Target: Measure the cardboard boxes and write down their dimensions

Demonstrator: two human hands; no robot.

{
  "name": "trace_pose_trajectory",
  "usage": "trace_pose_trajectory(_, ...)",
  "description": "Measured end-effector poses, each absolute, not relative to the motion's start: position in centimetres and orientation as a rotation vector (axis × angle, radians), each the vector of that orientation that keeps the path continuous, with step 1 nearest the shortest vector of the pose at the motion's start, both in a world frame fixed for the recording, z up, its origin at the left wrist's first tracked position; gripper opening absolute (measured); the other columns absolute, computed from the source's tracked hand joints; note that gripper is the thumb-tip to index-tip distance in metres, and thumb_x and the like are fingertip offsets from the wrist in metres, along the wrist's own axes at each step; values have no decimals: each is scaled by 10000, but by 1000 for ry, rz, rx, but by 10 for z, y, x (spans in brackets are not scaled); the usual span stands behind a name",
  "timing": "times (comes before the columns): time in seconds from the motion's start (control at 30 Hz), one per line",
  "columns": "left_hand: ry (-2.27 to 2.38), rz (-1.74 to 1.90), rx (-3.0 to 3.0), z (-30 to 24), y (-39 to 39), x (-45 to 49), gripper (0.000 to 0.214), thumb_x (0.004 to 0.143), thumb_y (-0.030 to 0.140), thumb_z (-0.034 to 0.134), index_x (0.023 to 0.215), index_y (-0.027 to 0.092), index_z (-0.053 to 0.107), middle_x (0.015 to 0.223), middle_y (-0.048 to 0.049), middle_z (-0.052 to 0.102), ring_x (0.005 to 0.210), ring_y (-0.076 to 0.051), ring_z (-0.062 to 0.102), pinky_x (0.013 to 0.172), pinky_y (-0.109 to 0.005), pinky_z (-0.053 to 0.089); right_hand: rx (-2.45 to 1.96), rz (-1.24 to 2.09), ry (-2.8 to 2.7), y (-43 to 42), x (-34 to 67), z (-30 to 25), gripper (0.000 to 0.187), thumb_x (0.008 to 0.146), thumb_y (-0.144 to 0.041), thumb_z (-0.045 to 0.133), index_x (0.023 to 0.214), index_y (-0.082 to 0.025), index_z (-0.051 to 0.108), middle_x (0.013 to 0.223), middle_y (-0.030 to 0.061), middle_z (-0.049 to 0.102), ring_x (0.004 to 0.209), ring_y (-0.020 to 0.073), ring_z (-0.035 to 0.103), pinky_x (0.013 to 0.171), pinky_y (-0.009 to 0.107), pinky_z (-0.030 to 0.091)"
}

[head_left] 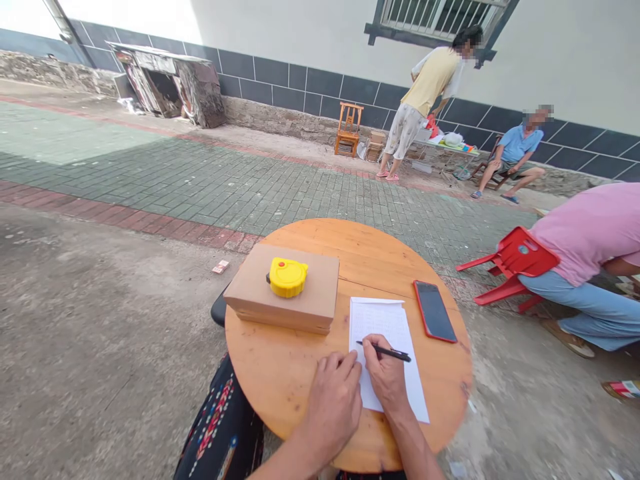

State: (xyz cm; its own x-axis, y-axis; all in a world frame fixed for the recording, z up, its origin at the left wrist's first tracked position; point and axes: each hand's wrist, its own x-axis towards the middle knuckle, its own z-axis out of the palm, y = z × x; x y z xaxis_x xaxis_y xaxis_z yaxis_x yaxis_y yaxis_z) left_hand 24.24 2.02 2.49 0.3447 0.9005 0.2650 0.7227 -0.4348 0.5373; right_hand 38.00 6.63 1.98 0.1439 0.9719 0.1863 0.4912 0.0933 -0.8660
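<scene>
pen (pixel 385 351) sits pinched in the right hand (pixel 385 377), caught between the thumb and the first fingers. its tip is down near the left margin of the sheet of paper (pixel 383 320), and its black barrel slants off to the right, low over the page. the sheet is white, with faint rows of writing on its upper half. it lies flat on the round wooden desk (pixel 280 373), right of the middle, with its long side running away from the person.

the left hand (pixel 333 400) rests palm down just beside the right one. its fingers are loosely bent and close together, the fingertips are at the left edge of the sheet, and it grips nothing.

a phone (pixel 434 311) with a dark screen and a red case lies flat just right of the sheet, apart from it by a narrow strip of wood. a flat cardboard box (pixel 310 293) takes up the far left part of the desk, near the sheet's top left corner but not touching it. a yellow tape measure (pixel 287 277) stands on top of the box.

dark patterned cloth (pixel 220 433) shows below the near left rim of the desk. to the right a person in a pink top (pixel 590 227) bends forward on a red plastic stool (pixel 515 257). far back by the wall, a person in a yellow top (pixel 430 80) leans over a low stand, a person in a blue shirt (pixel 517 147) sits, and a small wooden chair (pixel 349 129) stands alone.
</scene>
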Motion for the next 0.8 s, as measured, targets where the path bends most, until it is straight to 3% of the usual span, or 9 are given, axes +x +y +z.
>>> trace_pose_trajectory(0.23,1435,764,2286,26,21,242,323,827,64,476,1097,199,590,1299,-27,583,1036,-239,472,901,-434,456,-1551,700,-1451,64,382,18,249,906,-398,494,787,-199,584,593,-31,522,519,131,447,515,249,388)
trace_pose_trajectory(0.8,1428,742,2281,26,20,243,296,843,68,458,1077,210,570,1318,-14,568,1039,-245,467,896,-441,445,-1576,676,-1323,64,381,21,260,873,-426,521,756,-203,585,512,-56,453,484,137,431,496,258,378)
